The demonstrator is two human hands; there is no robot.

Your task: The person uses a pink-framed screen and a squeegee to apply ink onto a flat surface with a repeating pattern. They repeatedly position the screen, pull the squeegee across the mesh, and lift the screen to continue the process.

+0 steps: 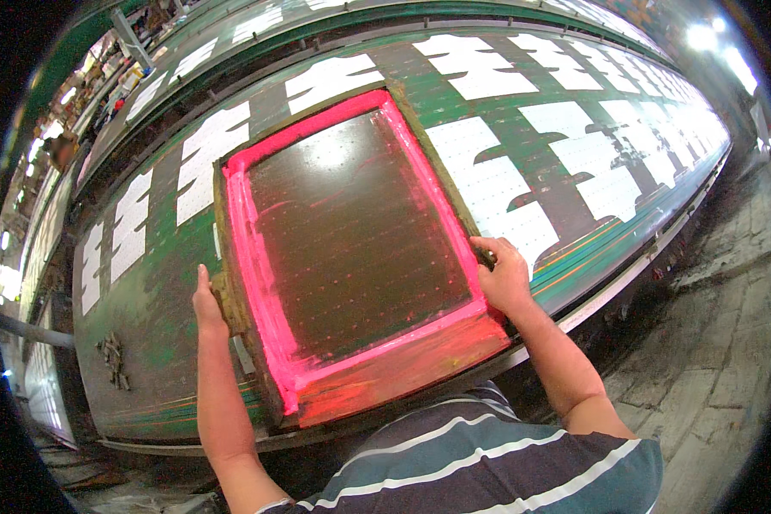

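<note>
A large rectangular screen printing frame (351, 231) lies tilted over the long green table in front of me. Its dark mesh is bordered by bright pink, with a reddish smeared strip along the near end. My left hand (207, 301) grips the frame's left side, its thumb pointing up and its other fingers mostly hidden. On the opposite side my right hand (505, 271) is closed around the right edge, beside a small dark part. White cut fabric pieces (493, 184) lie flat on the table around the frame, and the frame hides whatever is under it.
More white pieces (582, 150) run in rows along the table (351, 111) toward the far right. A small pile of brownish bits (113, 360) sits at the left. Another table with white pieces stands beyond a rail. A worn floor (685, 343) lies to the right.
</note>
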